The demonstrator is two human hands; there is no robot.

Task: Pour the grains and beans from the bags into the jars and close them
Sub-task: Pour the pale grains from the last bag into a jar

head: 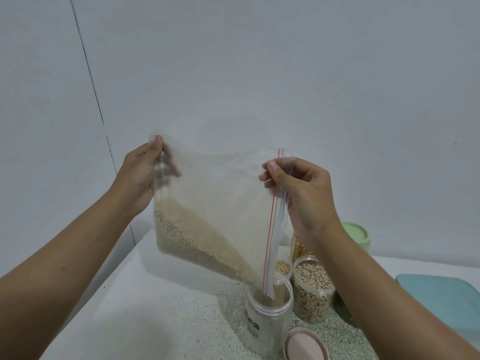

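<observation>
Clear bag (220, 203) pinched by left hand (140, 175), right hand (298, 188) — mouth in jar (267, 323).

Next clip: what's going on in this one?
A person is pouring pale grains from a clear zip bag into an open clear jar on the speckled counter. The left hand pinches the bag's raised corner. The right hand pinches the zip edge, whose lower end dips into the jar's mouth. A good deal of grain sits in the bag. A pink lid lies beside the jar, and a lidless jar of beans stands behind it.
</observation>
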